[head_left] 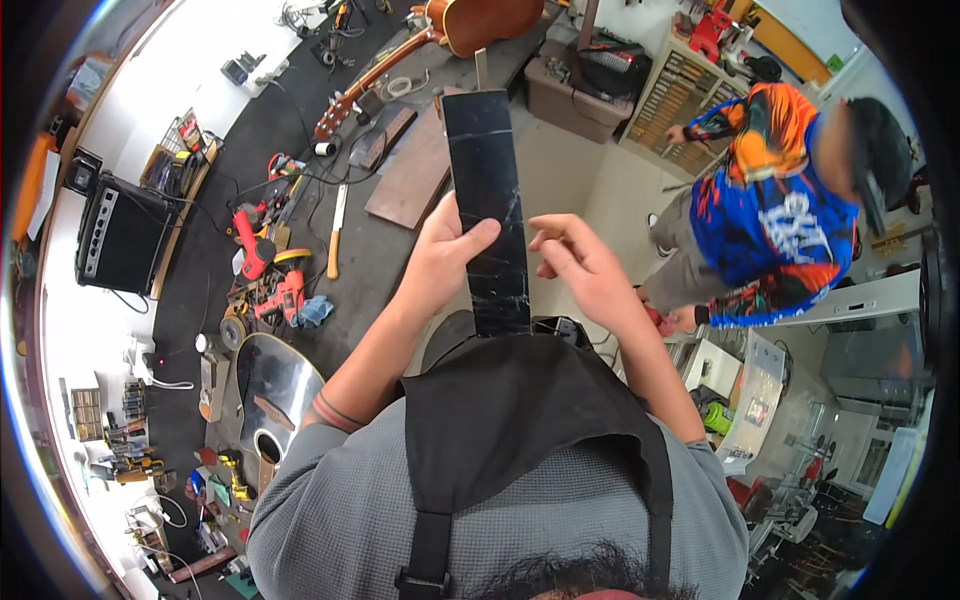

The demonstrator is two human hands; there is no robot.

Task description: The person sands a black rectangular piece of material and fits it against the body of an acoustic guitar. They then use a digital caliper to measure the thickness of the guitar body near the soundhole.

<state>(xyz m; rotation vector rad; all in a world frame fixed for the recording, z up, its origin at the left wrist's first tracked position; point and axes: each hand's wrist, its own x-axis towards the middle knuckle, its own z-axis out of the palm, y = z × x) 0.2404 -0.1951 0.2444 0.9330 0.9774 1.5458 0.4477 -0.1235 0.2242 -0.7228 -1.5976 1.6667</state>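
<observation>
A long, flat black board (485,160) with pale scratch-like lines stands out in front of my body, its near end by my apron. My left hand (450,250) grips its left edge, with the thumb lying across the top face. Fingers underneath are hidden. Close to the board's right edge is my right hand (585,265), its fingers loosely bent and nothing visible between them. Whether its fingertips touch the edge, I cannot tell. A thin pale strip (481,70) shows beyond the board's far end.
On the dark workbench (225,160) at left lie a knife (337,235), red power tools (285,295), a brown plank (410,185) and a black guitar body (275,385). A brown guitar (480,22) lies at the far end. Another person (765,220) stands at right, near a drawer cabinet (675,100).
</observation>
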